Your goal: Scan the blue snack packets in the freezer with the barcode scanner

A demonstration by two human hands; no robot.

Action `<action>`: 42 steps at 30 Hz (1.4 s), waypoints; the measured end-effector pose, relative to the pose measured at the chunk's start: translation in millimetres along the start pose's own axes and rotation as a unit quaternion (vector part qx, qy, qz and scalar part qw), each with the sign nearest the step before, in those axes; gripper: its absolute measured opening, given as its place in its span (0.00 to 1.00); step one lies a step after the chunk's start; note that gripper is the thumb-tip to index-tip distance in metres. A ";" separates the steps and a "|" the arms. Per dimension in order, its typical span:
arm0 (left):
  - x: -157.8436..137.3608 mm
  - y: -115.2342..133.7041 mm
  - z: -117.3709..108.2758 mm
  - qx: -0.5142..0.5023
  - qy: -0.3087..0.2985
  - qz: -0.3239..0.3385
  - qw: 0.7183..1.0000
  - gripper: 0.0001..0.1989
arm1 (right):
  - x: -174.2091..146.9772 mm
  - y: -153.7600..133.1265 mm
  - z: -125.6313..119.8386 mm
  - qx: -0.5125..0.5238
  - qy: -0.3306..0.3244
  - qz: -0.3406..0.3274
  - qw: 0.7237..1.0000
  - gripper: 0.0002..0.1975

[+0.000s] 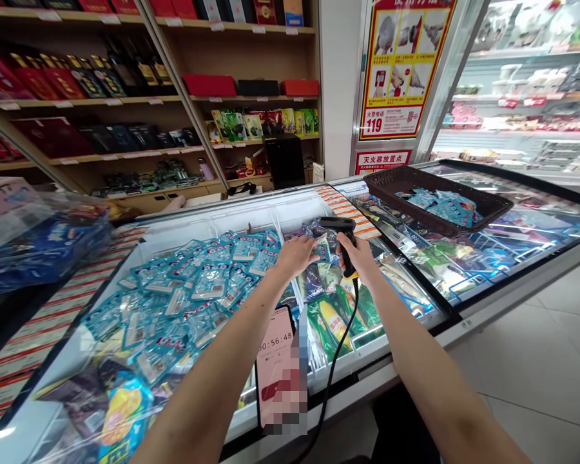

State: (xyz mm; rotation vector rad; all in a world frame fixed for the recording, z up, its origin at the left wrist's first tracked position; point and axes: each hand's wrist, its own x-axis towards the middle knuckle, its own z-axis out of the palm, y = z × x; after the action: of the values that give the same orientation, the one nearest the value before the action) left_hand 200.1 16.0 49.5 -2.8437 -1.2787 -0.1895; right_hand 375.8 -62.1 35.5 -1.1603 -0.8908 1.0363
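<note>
My right hand (356, 254) is wrapped around the handle of a black handheld barcode scanner (339, 223), whose head points left and whose cable runs down between my arms. My left hand (297, 253) is just left of the scanner, with its fingertips closed at the edge of a small light-blue packet (323, 249); the grip is partly hidden. Many blue packets with barcodes (211, 281) lie heaped to the left of that hand on the freezer's glass top (101, 351). Below my left hand a phone (273, 361) showing a running timer lies near the front edge.
A brown basket (497, 205) with more blue packets stands at the right on the freezer. Bagged goods (53, 238) sit at the far left. Green corn packages (336, 322) show inside the freezer. Stocked shelves (256, 29) and a red-yellow poster (401, 71) are behind.
</note>
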 end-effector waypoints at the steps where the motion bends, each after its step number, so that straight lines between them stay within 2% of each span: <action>1: -1.7 -1.9 -1.3 0.000 0.002 -0.021 1.000 0.20 | -0.4 0.1 0.1 0.002 -0.004 -0.002 1.000 0.24; 4: -7.7 -9.7 -5.0 -0.025 -0.017 -0.060 0.998 0.29 | -1.6 1.0 -0.1 -0.003 -0.026 -0.016 1.000 0.24; 7: -14.0 -17.0 -9.1 -0.045 -0.039 -0.094 0.994 0.32 | -2.7 2.3 -0.4 -0.021 -0.044 -0.027 0.998 0.24; 9: -20.2 -22.3 -11.1 -0.073 -0.008 -0.139 0.988 0.29 | -3.4 2.7 -0.2 -0.025 -0.050 -0.029 0.998 0.24; 11: -30.0 -28.8 -11.2 -0.131 0.065 -0.189 0.971 0.23 | -4.2 2.5 0.5 -0.022 -0.053 -0.028 0.998 0.24; 13: -43.7 -36.0 -8.5 -0.229 0.142 -0.223 0.937 0.16 | -5.1 1.9 1.6 -0.021 -0.056 -0.026 0.998 0.24; 14: -51.6 -39.2 -6.3 -0.296 0.177 -0.240 0.907 0.15 | -5.7 1.7 2.2 -0.021 -0.058 -0.027 0.998 0.24; 16: -67.6 -44.2 -1.4 -0.432 0.234 -0.263 0.831 0.16 | -6.9 1.4 3.2 -0.035 -0.073 -0.028 0.996 0.25; 17: -74.7 -45.8 0.9 -0.474 0.245 -0.259 0.805 0.17 | -7.6 1.4 3.7 -0.047 -0.086 -0.027 0.995 0.24; 19: -85.4 -47.9 4.1 -0.526 0.253 -0.235 0.777 0.18 | -9.4 1.5 4.5 -0.070 -0.116 -0.024 0.990 0.24; 22: -90.4 -51.6 6.5 -0.569 0.260 -0.200 0.754 0.17 | -13.3 0.9 6.3 -0.086 -0.166 -0.018 0.982 0.24; 25: -87.6 -58.4 9.1 -0.592 0.279 -0.204 0.728 0.16 | -17.5 -0.4 8.4 -0.102 -0.205 -0.015 0.973 0.24; 31: -85.9 -66.9 13.2 -0.604 0.298 -0.218 0.706 0.17 | -21.6 0.7 12.3 -0.115 -0.211 -0.004 0.971 0.23; 39: -88.4 -60.7 9.6 -0.617 0.289 -0.209 0.701 0.14 | -28.7 -4.6 14.0 -0.121 -0.278 -0.011 0.953 0.23; 42: -88.6 -59.8 8.8 -0.618 0.293 -0.212 0.698 0.14 | -29.9 -5.5 14.9 -0.123 -0.282 -0.010 0.952 0.23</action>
State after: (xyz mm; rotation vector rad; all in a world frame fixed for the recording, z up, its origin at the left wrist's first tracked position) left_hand 98.2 -9.6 28.3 -2.4443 -2.0014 -2.5721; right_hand 354.0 -87.0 42.9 -1.0672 -1.5134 1.2941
